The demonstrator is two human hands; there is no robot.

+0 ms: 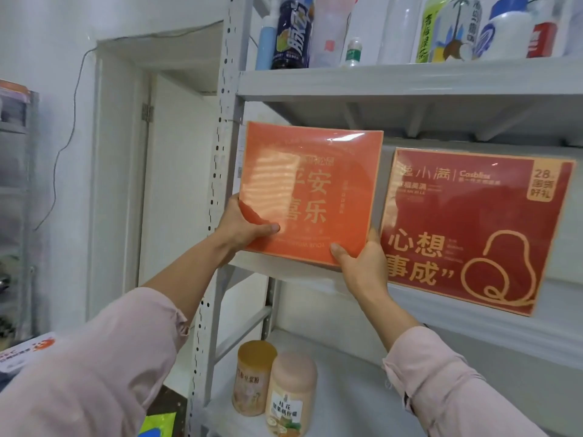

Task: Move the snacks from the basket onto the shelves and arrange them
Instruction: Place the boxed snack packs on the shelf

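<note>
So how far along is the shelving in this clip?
Partly done, it seems. A dark red box already stands upright on the middle shelf, and two jars stand on the shelf below. In hand: the left hand and right hand grip the orange box, setting it upright beside the red one. The basket is out of view, so what remains cannot be told.

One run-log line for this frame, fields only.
stage: placing | left hand: holding orange box | right hand: holding same box | location: middle shelf, left of red box | basket: not visible
</note>
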